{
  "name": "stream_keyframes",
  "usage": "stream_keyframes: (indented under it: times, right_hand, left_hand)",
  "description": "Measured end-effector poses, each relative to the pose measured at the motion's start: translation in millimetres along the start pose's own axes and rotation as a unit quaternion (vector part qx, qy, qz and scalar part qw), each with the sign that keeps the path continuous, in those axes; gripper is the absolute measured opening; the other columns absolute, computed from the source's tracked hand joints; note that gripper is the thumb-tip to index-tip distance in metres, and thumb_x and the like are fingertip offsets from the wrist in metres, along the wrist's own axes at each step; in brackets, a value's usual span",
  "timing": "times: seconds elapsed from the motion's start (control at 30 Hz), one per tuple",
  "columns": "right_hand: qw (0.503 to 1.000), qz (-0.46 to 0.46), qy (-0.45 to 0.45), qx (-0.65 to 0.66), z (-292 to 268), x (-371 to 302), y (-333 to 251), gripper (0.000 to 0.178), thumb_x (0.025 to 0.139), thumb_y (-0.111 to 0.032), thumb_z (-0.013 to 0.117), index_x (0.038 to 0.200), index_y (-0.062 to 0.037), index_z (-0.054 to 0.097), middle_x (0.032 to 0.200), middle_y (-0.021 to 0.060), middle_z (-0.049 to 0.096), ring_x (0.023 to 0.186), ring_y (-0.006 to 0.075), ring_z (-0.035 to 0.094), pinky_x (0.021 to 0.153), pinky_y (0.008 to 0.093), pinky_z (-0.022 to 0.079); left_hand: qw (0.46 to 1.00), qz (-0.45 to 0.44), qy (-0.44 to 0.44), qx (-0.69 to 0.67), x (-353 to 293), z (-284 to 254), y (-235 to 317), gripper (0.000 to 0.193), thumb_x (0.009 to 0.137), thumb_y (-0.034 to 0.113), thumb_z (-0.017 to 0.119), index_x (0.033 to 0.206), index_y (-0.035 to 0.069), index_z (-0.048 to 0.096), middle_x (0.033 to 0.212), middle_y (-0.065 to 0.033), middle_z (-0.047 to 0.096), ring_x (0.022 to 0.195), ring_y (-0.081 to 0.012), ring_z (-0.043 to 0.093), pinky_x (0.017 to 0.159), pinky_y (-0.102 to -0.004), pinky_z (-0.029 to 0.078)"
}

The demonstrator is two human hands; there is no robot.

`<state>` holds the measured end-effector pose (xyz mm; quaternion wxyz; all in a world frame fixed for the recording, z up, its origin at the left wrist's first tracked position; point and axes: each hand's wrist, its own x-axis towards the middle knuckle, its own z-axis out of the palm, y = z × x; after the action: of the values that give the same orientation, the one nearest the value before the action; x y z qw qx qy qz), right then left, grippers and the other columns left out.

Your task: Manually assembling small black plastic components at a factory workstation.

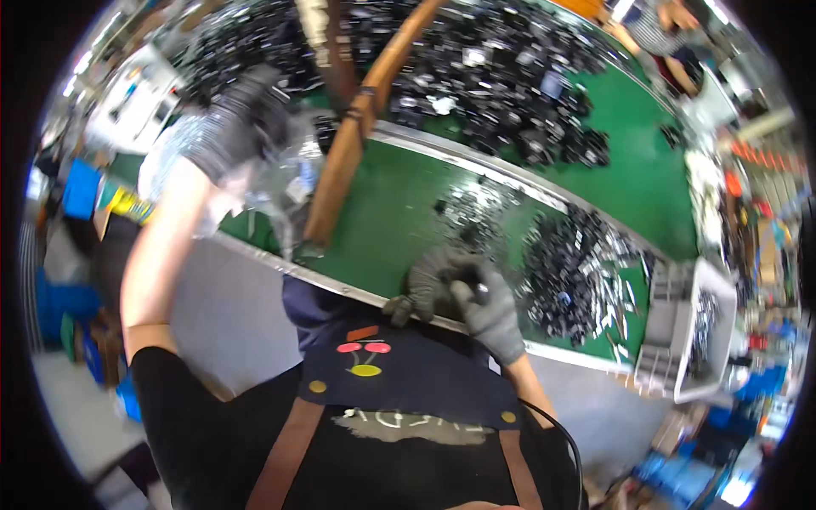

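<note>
Right hand (489,316) half-curled over tabletop (387,204)

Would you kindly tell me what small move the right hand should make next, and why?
Perhaps ease the right hand toward the small dark parts: they lie on the green surface just to its right, while the left hand, blurred, is over by the clear plastic.

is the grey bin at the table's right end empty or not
Not empty: the grey bin has small shiny pieces showing inside its open top. How deep they lie, I cannot tell.
</note>
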<state>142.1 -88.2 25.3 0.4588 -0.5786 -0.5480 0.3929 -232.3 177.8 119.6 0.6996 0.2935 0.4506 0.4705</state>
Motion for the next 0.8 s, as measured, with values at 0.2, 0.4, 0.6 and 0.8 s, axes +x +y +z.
stream_keyframes:
  times: [0.2, 0.4, 0.6, 0.8]
  right_hand:
    - [0.978, -0.091, 0.035, -0.183, -39.7, 43.5, -24.0, 0.021, 0.086, -0.005, 0.069, 0.107, -0.0032, 0.067, 0.1, 0.0127, 0.07, 0.089, 0.0199, 0.068, 0.079, 0.0307, 0.054]
    - [0.846, -0.049, 0.183, -0.498, -157.4, 189.9, 10.4, 0.03, 0.086, -0.007, 0.068, 0.116, -0.0068, 0.064, 0.106, 0.0198, 0.065, 0.093, 0.0268, 0.068, 0.078, 0.0368, 0.056]
    - [0.962, 0.153, 0.212, 0.072, -196.3, 264.8, 64.6, 0.036, 0.088, -0.021, 0.069, 0.121, -0.0102, 0.06, 0.109, 0.0233, 0.061, 0.092, 0.0368, 0.067, 0.08, 0.0433, 0.057]
    - [0.756, -0.028, 0.026, -0.654, -180.6, 231.1, 72.3, 0.024, 0.093, -0.011, 0.061, 0.117, -0.013, 0.058, 0.101, 0.0131, 0.064, 0.086, 0.0284, 0.068, 0.072, 0.0436, 0.056]
  left_hand:
    - [0.936, 0.288, 0.194, 0.055, 30.6, -15.2, 99.1, 0.057, 0.098, 0.046, 0.055, 0.142, 0.01, 0.051, 0.14, -0.0141, 0.055, 0.126, -0.0293, 0.055, 0.106, -0.0437, 0.046]
    - [0.916, 0.35, -0.075, 0.182, -98.3, 112.6, -43.1, 0.037, 0.1, 0.029, 0.057, 0.13, 0.007, 0.056, 0.12, -0.009, 0.062, 0.114, -0.0217, 0.061, 0.099, -0.0368, 0.049]
    - [0.909, 0.293, -0.244, 0.166, -105.2, 133.5, -154.9, 0.026, 0.096, 0.015, 0.065, 0.12, 0.005, 0.059, 0.109, -0.0076, 0.065, 0.098, -0.0152, 0.064, 0.089, -0.0309, 0.053]
    - [0.981, 0.021, -0.191, 0.038, -92.4, 139.0, -218.4, 0.026, 0.099, 0.021, 0.062, 0.12, 0.005, 0.061, 0.107, -0.0082, 0.066, 0.1, -0.0167, 0.064, 0.09, -0.0323, 0.054]
